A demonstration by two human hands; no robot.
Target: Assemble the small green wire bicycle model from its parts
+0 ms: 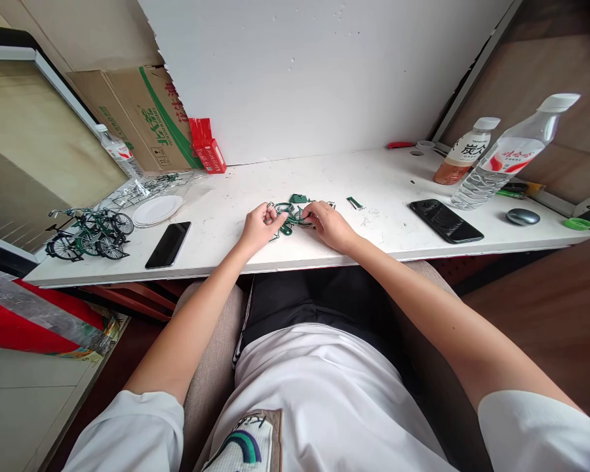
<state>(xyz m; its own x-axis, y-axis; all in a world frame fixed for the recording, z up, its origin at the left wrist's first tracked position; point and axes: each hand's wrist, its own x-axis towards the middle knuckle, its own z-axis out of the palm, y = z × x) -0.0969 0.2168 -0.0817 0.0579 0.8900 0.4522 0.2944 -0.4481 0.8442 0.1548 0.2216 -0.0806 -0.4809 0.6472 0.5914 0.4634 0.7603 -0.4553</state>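
White table (216, 226). Left: toy bikes (91, 237), plate (156, 210), phone (169, 245). Middle: green parts (299, 198). Right: second phone (446, 221), drink bottle (465, 154), water bottle (509, 154), mouse (522, 216).

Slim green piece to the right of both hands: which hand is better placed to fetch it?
Likely the right hand: the slim green piece lies close by on its side. The left hand is farther away, across the green parts.

left hand (261, 226), right hand (328, 225), green parts (294, 219) between, white table (255, 180)
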